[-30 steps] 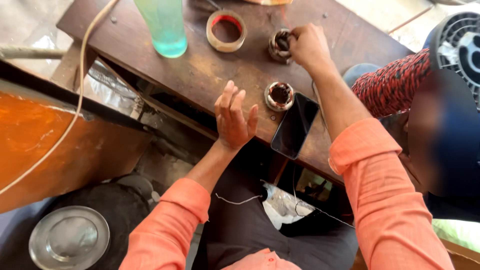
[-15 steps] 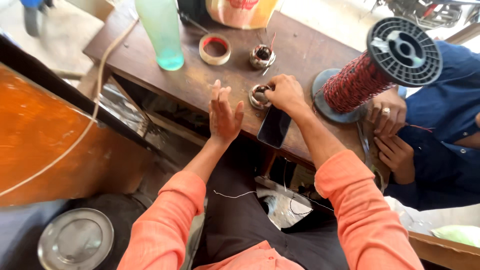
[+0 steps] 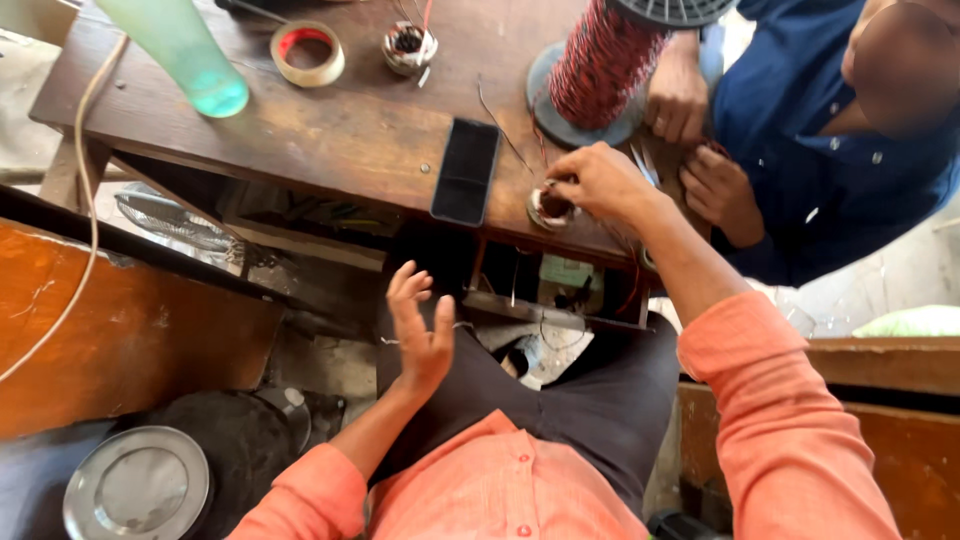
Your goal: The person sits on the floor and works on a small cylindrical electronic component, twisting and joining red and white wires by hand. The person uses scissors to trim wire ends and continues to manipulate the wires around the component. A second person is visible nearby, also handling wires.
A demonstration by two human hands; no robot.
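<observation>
My right hand (image 3: 598,183) is closed on a small round wound coil part (image 3: 548,208) at the near edge of the brown wooden table (image 3: 350,140). My left hand (image 3: 420,330) hangs over my lap below the table, fingers spread, holding nothing. A black phone (image 3: 466,171) lies flat just left of the coil part. A second small coil part (image 3: 408,48) stands farther back. A big spool of red wire (image 3: 598,70) stands right behind my right hand.
A roll of tape (image 3: 308,53) and a green plastic bottle (image 3: 182,52) stand at the table's far left. A person in blue sits at the right, hands (image 3: 700,140) by the spool. A round metal plate (image 3: 137,484) lies on the floor. An orange panel (image 3: 120,320) is at my left.
My right hand has carried the near coil part rightwards past the phone to the table's edge by the spool. My left hand has dropped from the table edge towards my lap.
</observation>
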